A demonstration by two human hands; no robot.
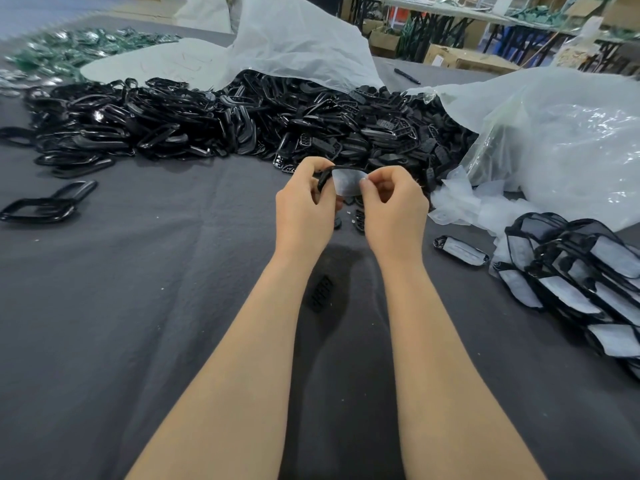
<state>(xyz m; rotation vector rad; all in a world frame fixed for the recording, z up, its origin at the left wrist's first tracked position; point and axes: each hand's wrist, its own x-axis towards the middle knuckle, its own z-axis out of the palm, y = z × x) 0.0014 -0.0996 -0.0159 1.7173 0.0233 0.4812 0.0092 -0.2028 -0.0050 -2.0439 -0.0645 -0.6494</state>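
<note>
Both hands are held up just above the middle of the table [138, 306], which is covered in dark grey cloth. A small black plastic frame [323, 180] is gripped in the left hand [304, 209], with the fingers curled round it. A pale grey film [348, 181] is pinched by the thumb and fingertips of the right hand [394, 209], and its left end meets the frame. It can't be told if it's actually stuck on. Right behind the hands a big heap of black parts [242, 116] is spread across the far half of the table, partly covered by a white sheet [294, 39]. A crumpled clear bag [554, 133] is slumped toward the far right corner. Along the right edge, a stack of filmed frames [581, 282] is laid out in overlapping rows, with one single filmed frame [460, 250] lying apart, just left of it. Two loose frames [45, 206] are seen near the left edge. One small ribbed black part [320, 297] is lying on the cloth between the forearms. A few little bits [360, 220] are scattered under the hands. A black pen [407, 76] is lying near the far edge, and a blurry patch of green pieces [79, 50] is heaped in the far left corner.
</note>
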